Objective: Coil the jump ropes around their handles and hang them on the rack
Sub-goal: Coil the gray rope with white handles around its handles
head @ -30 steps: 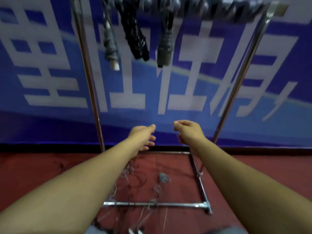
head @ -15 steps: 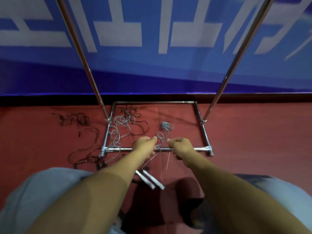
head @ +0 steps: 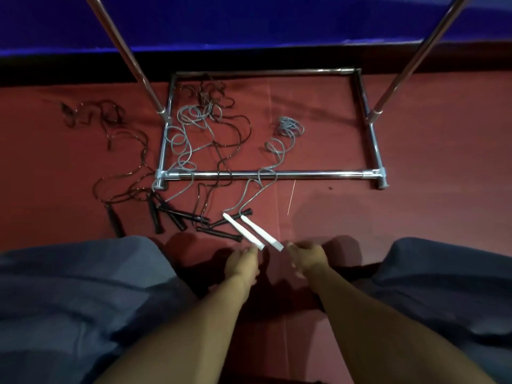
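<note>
I'm looking straight down at a dark red floor (head: 415, 223), matte, with a faint seam running toward me near the middle. Along the far edge a black strip meets a blue wall (head: 249, 20). My knees in blue-grey trousers (head: 83, 286) fill both lower corners.

The rack (head: 277, 175) stands ahead: a chrome rectangular base flat on the floor, two poles rising from its sides and out of view at the top.

Two white handles (head: 250, 232) lie side by side just in front of my hands, their grey rope (head: 279, 151) running away over the near base bar and bunching in a small tangle inside the frame. My left hand (head: 241, 263) is at the near end of the left handle, fingers reaching and loosely parted, holding nothing. My right hand (head: 306, 257) is at the end of the other handle, fingers curled down; it's blurred, and I cannot tell whether it grips.

Black handles (head: 166, 214) lie scattered to the left, near the frame's corner, their black ropes (head: 110, 134) sprawled across the floor and into the base, crossing another grey rope (head: 182, 139).
</note>
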Demonstrator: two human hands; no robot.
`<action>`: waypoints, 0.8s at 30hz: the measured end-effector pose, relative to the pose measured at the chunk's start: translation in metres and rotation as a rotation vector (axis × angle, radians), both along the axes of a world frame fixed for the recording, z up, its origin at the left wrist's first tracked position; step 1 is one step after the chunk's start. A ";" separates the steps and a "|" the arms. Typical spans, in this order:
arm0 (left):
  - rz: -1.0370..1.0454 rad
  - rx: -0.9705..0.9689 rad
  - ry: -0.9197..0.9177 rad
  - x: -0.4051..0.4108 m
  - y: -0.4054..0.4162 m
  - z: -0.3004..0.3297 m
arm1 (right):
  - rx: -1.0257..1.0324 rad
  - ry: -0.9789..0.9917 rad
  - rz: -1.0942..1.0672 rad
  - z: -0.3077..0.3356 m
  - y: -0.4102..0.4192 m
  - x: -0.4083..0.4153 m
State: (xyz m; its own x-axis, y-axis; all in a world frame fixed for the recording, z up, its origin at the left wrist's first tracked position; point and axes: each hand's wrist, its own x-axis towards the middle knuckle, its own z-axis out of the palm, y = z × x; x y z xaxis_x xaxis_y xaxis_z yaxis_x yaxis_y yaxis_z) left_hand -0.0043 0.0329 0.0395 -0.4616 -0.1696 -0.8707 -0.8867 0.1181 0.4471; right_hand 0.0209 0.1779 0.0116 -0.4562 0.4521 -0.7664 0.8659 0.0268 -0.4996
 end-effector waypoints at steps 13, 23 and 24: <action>-0.029 -0.067 0.033 -0.022 0.008 -0.088 | -0.255 -0.018 -0.182 -0.025 -0.029 -0.023; -0.080 -0.018 0.002 -0.019 0.017 -0.065 | -0.328 -0.029 -0.177 -0.031 -0.037 -0.020; -0.058 0.005 -0.003 -0.019 0.018 -0.064 | -0.326 -0.026 -0.172 -0.032 -0.036 -0.018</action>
